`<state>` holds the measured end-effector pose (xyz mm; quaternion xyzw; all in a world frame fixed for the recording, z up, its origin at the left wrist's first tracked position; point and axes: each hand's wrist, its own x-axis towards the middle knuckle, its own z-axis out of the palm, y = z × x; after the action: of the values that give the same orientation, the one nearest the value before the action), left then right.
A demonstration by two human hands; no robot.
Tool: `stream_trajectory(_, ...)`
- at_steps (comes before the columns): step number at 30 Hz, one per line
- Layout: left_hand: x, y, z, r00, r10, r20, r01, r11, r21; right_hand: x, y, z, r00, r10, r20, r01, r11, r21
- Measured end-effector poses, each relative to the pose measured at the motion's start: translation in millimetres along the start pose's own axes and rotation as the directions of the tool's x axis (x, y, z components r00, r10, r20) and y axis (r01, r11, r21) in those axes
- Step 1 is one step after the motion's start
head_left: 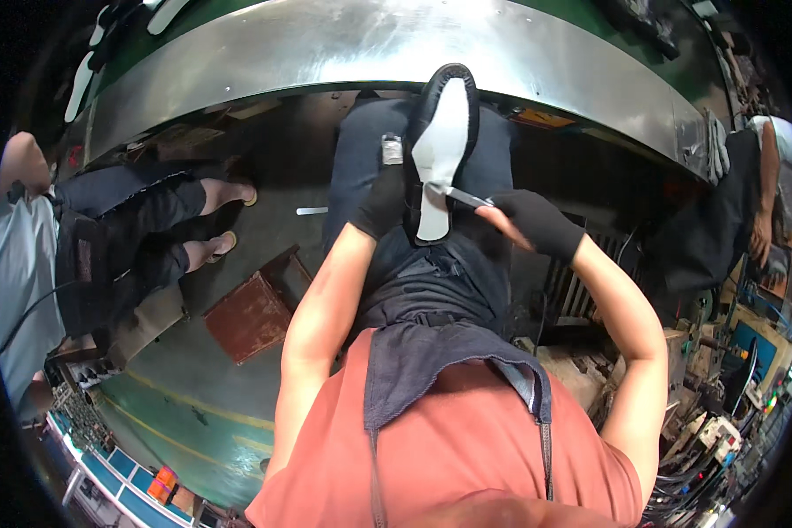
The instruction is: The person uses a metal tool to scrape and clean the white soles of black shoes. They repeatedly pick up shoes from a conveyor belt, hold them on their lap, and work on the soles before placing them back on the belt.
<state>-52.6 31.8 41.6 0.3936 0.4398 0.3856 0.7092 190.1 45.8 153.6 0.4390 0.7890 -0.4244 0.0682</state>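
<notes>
Presently found over dark trousers (493, 154) a black shoe (440, 151), with white sole (450, 123) up and toe toward the metal bench (326, 66). Noted in the gloved right hand (532, 222) a thin grey tool (465, 196), pinched between the fingers, with its tip at the sole's rear part. Noted also the gloved left hand (381, 201) at the shoe's left side. Cannot tell the pose of its fingers.

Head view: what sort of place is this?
Likely a shoe factory or workshop: a black shoe upper with a white insole board, more white sole-shaped pieces at upper left, and a metal bench edge.
</notes>
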Motion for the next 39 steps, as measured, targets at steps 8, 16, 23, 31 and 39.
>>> stream_trajectory(8,7,15,17,0.986,-0.091,-0.143,0.064,0.981,-0.185,1,-40,-35,0.982,-0.043,-0.184,0.011,0.985,-0.174)
stream_trajectory(16,41,-32,28,0.867,0.39,-0.31,-0.337,0.917,0.211,29,52,18,0.879,-0.279,-0.387,0.178,0.944,-0.277)
stream_trajectory(23,22,12,6,0.937,0.335,-0.101,-0.314,0.933,0.178,4,-2,-56,0.991,-0.104,0.085,0.133,0.847,-0.514)
stream_trajectory(31,17,37,-35,0.88,0.361,0.308,-0.391,0.184,0.902,26,-49,5,0.8,-0.586,-0.128,0.494,0.765,-0.414)
stream_trajectory(39,13,14,-33,0.79,0.577,0.206,-0.557,0.535,0.636,23,-32,26,0.838,-0.514,-0.183,0.441,0.836,-0.327)
